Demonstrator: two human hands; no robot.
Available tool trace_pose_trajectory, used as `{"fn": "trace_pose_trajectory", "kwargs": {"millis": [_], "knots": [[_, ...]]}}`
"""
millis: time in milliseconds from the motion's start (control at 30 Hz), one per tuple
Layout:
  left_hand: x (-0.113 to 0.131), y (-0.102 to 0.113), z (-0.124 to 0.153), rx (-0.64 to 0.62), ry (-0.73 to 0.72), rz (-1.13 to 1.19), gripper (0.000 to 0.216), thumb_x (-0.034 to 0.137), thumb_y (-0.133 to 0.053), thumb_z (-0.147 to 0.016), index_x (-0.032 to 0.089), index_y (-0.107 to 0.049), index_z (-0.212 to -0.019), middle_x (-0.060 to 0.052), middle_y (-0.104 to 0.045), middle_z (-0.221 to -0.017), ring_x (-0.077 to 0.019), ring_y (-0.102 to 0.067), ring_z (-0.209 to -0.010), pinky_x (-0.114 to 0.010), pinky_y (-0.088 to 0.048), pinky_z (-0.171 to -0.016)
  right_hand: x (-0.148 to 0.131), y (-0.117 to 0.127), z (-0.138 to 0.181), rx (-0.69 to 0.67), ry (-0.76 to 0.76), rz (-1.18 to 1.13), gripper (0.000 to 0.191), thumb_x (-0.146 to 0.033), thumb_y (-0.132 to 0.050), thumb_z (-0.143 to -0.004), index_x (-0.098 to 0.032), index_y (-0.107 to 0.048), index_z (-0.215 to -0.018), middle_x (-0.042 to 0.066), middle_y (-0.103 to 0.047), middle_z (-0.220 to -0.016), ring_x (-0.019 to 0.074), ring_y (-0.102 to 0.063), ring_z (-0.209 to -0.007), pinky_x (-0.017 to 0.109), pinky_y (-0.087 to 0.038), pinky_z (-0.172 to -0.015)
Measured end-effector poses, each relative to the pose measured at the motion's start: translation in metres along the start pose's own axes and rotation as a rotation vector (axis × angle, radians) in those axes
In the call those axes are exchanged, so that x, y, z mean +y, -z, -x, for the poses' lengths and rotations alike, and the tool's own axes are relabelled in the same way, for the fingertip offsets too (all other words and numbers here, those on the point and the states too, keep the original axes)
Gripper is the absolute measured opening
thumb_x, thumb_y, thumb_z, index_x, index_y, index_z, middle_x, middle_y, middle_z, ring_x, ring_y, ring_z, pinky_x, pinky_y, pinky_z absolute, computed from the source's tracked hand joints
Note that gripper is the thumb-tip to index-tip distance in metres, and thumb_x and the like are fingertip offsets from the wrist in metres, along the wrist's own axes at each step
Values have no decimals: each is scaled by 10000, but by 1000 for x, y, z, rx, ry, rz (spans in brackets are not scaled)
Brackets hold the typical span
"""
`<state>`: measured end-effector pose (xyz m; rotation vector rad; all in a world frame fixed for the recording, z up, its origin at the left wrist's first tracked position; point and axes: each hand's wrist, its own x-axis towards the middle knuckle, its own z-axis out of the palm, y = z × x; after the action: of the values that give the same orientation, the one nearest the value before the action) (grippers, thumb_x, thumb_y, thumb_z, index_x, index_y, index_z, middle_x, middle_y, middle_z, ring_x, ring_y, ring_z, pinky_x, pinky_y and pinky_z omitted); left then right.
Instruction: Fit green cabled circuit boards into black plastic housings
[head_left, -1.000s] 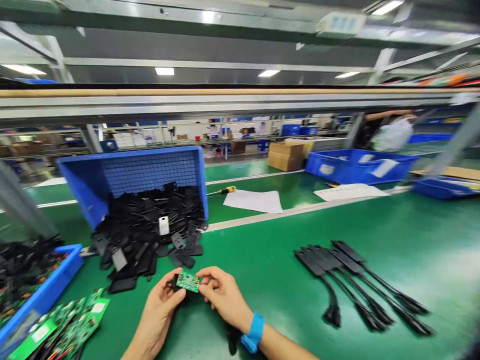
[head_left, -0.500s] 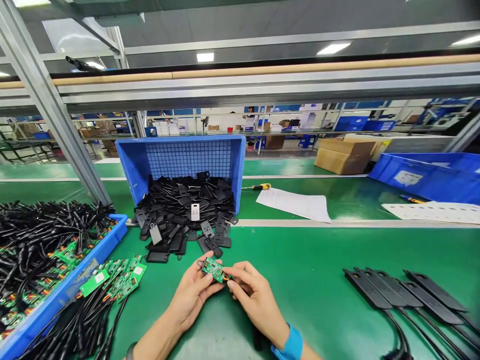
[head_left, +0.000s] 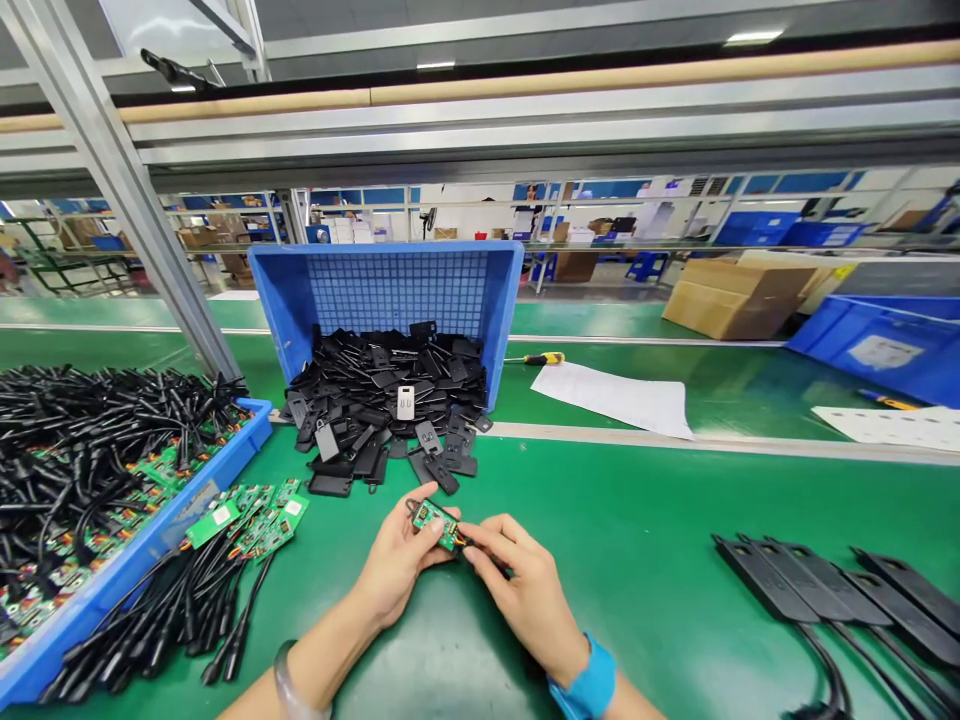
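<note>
My left hand (head_left: 396,565) and my right hand (head_left: 523,592) meet low in the middle over the green belt. Between their fingertips sits a small green circuit board (head_left: 435,523) with thin coloured wires at its right end. The left thumb and fingers pinch the board's left side. The right fingers pinch its wired end, with a black cable running under that palm. A blue wristband (head_left: 589,685) circles my right wrist. Just beyond the hands lies a heap of black plastic shells (head_left: 390,400).
A tipped blue crate (head_left: 386,285) spills the shells. A blue tray (head_left: 154,535) at left holds black cables and green boards, with more boards (head_left: 255,518) beside it. Finished black cased cables (head_left: 832,590) lie at right. Paper sheet (head_left: 619,395), screwdriver (head_left: 544,358), cardboard boxes (head_left: 731,295) behind.
The view swung left and steadied, so the cable tray came into sight and the finished cables slid right. Both hands kept hold of the board and turned it slightly.
</note>
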<state>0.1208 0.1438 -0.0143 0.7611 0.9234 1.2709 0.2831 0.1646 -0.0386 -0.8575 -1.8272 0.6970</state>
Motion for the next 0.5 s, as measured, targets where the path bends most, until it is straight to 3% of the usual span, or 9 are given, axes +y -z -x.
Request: {"fn": "trace_pose_trajectory", "kwargs": {"millis": [133, 300, 500], "knots": [[0, 0, 0, -11, -9, -35, 703, 372, -779, -716, 177, -425, -1291, -118, -606, -1175, -194, -599, -973, -374, -519, -855, 1, 0, 1, -4, -67, -18, 233, -220, -565, -866, -250, -706, -1049, 30, -589, -788, 124, -563, -662, 226, -469, -566], [0, 2, -2, 38, -37, -118, 642, 395, -779, -709, 171, -482, -1232, -76, -627, -1034, -160, -589, -890, -286, -532, -726, 0, -1, 2, -4, -194, -220, 217, -275, -582, -850, -225, -709, -1019, 34, -556, -807, 108, -554, -583, 219, -485, -476], [2, 2, -1, -5, 11, 2, 695, 368, -784, -715, 167, -437, -1282, -141, -620, -1175, -219, -610, -1007, -359, -511, -857, -1, 0, -1, 27, -147, -292, 213, -222, -598, -839, -240, -714, -1016, 25, -559, -816, 91, -585, -581, 206, -515, -520]]}}
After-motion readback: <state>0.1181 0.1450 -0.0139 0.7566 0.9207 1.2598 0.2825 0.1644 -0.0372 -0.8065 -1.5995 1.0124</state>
